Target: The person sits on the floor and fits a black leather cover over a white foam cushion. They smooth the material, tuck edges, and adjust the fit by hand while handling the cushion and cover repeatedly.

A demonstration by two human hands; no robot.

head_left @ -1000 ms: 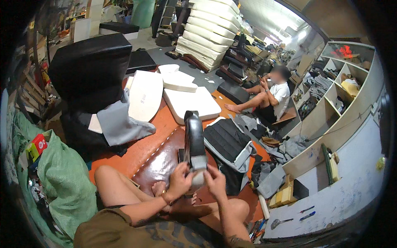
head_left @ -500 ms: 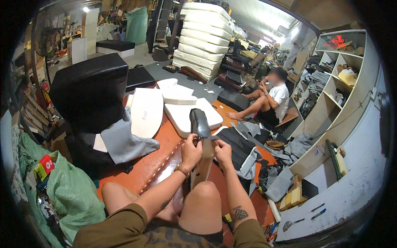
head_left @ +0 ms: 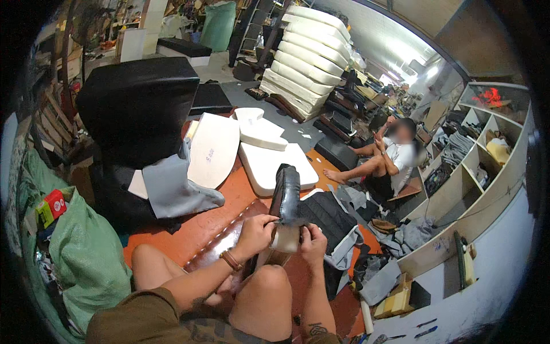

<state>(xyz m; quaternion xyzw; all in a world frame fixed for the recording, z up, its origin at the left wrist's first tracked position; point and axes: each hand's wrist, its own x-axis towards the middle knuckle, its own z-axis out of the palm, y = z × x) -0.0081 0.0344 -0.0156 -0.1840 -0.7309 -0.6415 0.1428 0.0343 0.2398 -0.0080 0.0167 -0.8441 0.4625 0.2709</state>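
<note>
Between my knees stands a padded armrest-like piece (head_left: 285, 239), its lower part pale and bare. A black leather-like cover (head_left: 287, 192) is fitted over its far, upper end. My left hand (head_left: 258, 235) is closed, pinching the cover's edge on the left side. On the right, my right hand (head_left: 313, 243) is also closed, with its thumb and fingers at the cover's edge beside the pale part. The cover's far side is hidden. Just right of the piece lies black quilted material (head_left: 329, 215) with a light grey border.
A black upholstered chair (head_left: 137, 109) with grey fabric (head_left: 172, 186) stands left. White foam pieces (head_left: 278, 169) lie ahead, before a tall cushion stack (head_left: 309, 63). A person (head_left: 395, 157) sits near shelves (head_left: 470, 166) at right. A green sack (head_left: 86, 258) is at near left.
The view has tilted, so the room appears turned and shifted. My hands and the padded piece sit lower in the picture, and the piece looks tipped differently. Both hands still grip the cover's edge.
</note>
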